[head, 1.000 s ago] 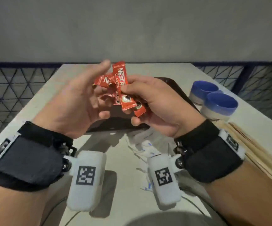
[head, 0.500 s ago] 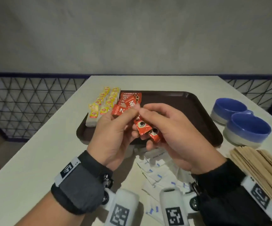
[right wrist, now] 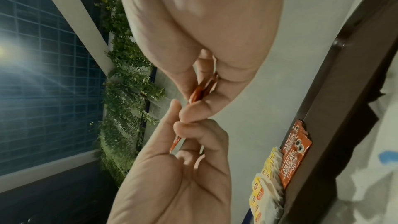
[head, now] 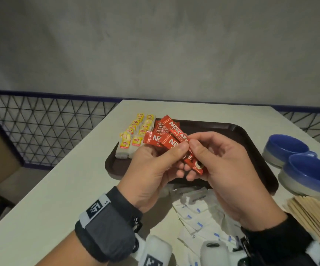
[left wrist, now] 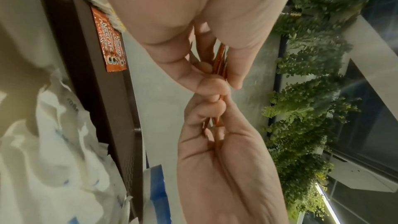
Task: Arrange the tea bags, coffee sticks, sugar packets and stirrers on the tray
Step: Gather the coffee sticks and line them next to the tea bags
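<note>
Both hands are raised above the near edge of the dark brown tray (head: 251, 135), thumbs almost meeting. The left hand (head: 151, 169) pinches a small fan of red coffee sticks (head: 171, 142) between thumb and curled fingers. The right hand (head: 222, 166) pinches the lower end of the same bunch, fingers curled under it. More coffee sticks lie stacked flat at the tray's far left (head: 160, 127). Just left of that stack, yellow-labelled tea bags (head: 136, 135) sit in two rows along the left rim. White sugar packets (head: 199, 214) with blue marks lie in a loose heap on the pale surface (head: 49, 198), near side of the tray, under the wrists. Wooden stirrers (head: 318, 217) are bundled at near right. Two blue bowls (head: 299, 162) stand right of the tray.
</note>
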The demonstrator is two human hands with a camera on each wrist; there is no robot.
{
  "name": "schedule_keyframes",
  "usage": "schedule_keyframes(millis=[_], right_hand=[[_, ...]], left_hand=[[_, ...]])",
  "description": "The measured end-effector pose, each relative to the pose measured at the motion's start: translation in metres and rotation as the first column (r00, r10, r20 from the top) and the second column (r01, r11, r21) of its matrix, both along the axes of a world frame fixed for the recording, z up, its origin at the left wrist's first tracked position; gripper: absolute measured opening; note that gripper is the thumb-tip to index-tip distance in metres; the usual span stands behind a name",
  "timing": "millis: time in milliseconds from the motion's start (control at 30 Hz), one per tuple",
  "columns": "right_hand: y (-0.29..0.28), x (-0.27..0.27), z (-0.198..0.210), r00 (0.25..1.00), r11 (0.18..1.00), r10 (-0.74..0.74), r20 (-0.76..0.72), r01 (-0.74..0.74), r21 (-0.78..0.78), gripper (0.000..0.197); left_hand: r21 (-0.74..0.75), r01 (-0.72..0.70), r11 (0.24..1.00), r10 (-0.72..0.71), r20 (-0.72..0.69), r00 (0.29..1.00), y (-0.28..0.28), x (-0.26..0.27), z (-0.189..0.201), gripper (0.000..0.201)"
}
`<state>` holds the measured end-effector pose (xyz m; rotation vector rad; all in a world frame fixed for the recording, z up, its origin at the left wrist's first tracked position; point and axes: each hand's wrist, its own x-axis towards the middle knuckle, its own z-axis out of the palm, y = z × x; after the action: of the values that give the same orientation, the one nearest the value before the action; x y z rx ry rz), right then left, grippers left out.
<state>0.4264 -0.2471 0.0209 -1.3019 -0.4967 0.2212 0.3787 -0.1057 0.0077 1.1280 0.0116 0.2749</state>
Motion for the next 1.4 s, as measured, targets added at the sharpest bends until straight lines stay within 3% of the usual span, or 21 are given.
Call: schedule_keyframes(millis=[233,367,533,667,900,1100,1267,1400], right_hand=[[-0.001,0.000,-0.001,0.987,0.987,-0.132,0.091,0.139,-0.082,0.012],[-0.002,-0.002,0.002,0.978,0.974,-0.160,0.131,0.177,-0.138,0.010],[-0.004,-0.002,0.003,0.958,0.952,-0.213,0.193,0.248,-0.178,0.007],[-0.005,-0.002,0.004,0.961,0.958,-0.205,0.187,0.237,-0.163,0.006],[-0.006,-0.002,0.003,0.937,0.946,-0.242,0.250,0.286,-0.155,0.009],[-0.005,-0.006,0.004,0.957,0.973,-0.140,0.255,0.181,-0.146,0.022],[-0.006,-0.004,0.005,0.952,0.974,-0.158,0.264,0.194,-0.116,0.022],[-0.006,-0.003,0.004,0.957,0.978,-0.174,0.232,0.196,-0.072,0.019]], left_hand=[[0.089,0.065,0.994,-0.065,-0.007,0.998,-0.002,-0.001,-0.004,0.031],[0.104,0.005,0.995,-0.003,-0.018,1.000,-0.004,-0.001,-0.006,0.041],[0.040,-0.018,0.999,0.020,-0.047,0.999,0.004,0.001,-0.005,0.031],[-0.030,-0.025,0.999,0.024,-0.025,0.999,0.006,0.000,-0.002,0.026],[-0.011,-0.050,0.999,0.050,-0.026,0.998,0.007,0.000,-0.001,0.017],[-0.026,-0.083,0.996,0.083,0.003,0.997,0.011,0.001,-0.001,0.023],[0.080,-0.113,0.990,0.112,0.009,0.994,0.009,0.002,-0.003,0.033],[0.131,-0.043,0.990,0.042,0.010,0.999,0.004,0.000,-0.002,0.033]])
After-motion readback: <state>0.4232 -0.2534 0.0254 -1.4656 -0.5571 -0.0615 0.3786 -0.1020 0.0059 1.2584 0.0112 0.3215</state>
